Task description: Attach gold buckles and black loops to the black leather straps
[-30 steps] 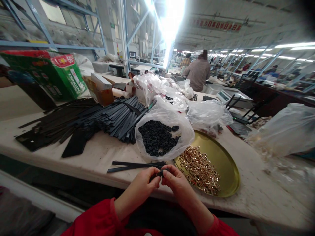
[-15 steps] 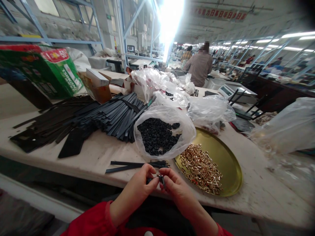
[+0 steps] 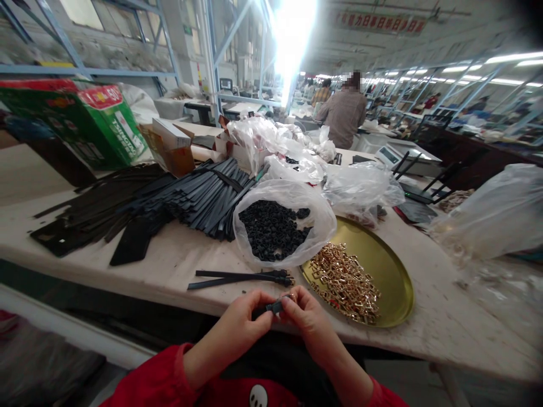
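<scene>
Between my two hands, in front of the table edge, is a dark strap with a small loop around its end. My left hand grips the strap from the left. My right hand pinches that same end, where a bit of gold buckle shows at the fingertips. Just beyond lie two finished-looking black straps with gold buckles at their right ends. Small black loops fill an open plastic bag. Gold buckles are heaped on a round gold tray.
A thick bundle of black straps and flat dark strips cover the table's left. Behind stand a green carton and an open cardboard box. Clear plastic bags lie beyond the tray. A person is further back.
The dark loop piece stood upright between my fingers and now lies along the strap. Gold metal has come into sight at my right fingertips. The view has shifted slightly.
</scene>
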`<state>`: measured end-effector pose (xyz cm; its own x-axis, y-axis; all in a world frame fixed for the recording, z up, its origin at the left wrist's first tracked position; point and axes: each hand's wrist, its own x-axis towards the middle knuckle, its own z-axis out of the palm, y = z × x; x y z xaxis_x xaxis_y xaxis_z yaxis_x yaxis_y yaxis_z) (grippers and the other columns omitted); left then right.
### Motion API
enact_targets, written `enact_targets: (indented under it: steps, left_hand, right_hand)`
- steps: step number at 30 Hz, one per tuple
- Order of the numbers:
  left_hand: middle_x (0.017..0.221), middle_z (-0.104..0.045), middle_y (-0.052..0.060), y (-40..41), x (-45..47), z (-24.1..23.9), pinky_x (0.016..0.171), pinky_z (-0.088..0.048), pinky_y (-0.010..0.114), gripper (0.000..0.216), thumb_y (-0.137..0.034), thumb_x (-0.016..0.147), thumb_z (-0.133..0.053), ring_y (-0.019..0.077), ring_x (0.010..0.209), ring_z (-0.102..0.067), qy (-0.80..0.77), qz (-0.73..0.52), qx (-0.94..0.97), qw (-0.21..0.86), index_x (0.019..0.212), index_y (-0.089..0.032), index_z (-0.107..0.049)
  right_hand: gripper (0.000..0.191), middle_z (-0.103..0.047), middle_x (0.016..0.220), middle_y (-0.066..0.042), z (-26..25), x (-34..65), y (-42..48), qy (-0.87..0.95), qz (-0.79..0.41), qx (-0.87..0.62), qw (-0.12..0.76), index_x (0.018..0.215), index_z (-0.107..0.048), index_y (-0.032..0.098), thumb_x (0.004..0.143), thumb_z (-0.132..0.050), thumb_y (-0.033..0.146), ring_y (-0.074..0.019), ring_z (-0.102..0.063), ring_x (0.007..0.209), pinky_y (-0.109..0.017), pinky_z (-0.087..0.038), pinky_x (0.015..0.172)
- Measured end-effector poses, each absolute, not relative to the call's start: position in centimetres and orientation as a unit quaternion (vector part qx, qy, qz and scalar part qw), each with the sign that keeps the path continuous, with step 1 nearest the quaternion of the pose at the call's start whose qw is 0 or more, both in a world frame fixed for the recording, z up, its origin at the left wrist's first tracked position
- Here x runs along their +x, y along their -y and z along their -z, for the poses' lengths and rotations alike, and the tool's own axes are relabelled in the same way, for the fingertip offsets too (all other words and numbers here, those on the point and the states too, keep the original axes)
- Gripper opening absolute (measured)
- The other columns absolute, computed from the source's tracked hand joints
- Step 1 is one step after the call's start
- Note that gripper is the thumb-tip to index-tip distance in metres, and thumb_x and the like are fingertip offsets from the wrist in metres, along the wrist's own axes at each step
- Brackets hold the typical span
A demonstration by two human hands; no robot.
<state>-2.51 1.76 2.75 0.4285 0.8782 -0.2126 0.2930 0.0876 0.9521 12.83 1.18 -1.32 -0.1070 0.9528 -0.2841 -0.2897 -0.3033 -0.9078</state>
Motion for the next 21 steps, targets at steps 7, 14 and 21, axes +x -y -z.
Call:
enact_targets:
  steps: [7, 14, 21]
  left_hand:
    - [0.079, -0.06, 0.001, -1.1, -2.8, -2.4, 0.06, -0.041, 0.022, 0.024, -0.02, 0.068, -0.052, 0.0099, 0.063, -0.053, -0.438, -0.249, 0.493, 0.71, 0.091, -0.012, -0.056]
    - [0.086, -0.063, 0.002, -1.0, -3.2, -1.9, 0.067, -0.043, 0.025, 0.03, -0.02, 0.067, -0.056, 0.0115, 0.068, -0.058, -0.417, -0.237, 0.454, 0.751, 0.096, -0.014, -0.053]
    - [0.081, -0.064, 0.001, -1.1, -3.1, -0.3, 0.063, -0.043, 0.023, 0.029, -0.017, 0.068, -0.051, 0.0136, 0.07, -0.06, -0.446, -0.177, 0.49, 0.728, 0.097, -0.014, -0.056]
  right_hand:
    - [0.022, -0.042, 0.051, 0.009, 1.0, 13.2, -0.6, 0.504, -0.589, -0.512, 0.37, 0.079, -0.048, 0.019, 0.074, -0.054, 0.04, -0.0071, -0.036, 0.044, -0.019, -0.027, 0.042]
    - [0.019, -0.054, 0.056, 0.006, 1.0, 14.0, -0.2, 0.534, -0.623, -0.488, 0.297, 0.079, -0.044, 0.02, 0.079, -0.049, 0.038, -0.0067, -0.037, 0.043, -0.018, -0.027, 0.042]
    - [0.003, -0.058, 0.07, -0.001, 2.0, 13.9, 0.5, 0.723, -0.403, -0.502, 0.25, 0.078, -0.05, 0.02, 0.078, -0.047, 0.019, -0.0156, -0.052, 0.065, -0.027, -0.039, 0.061]
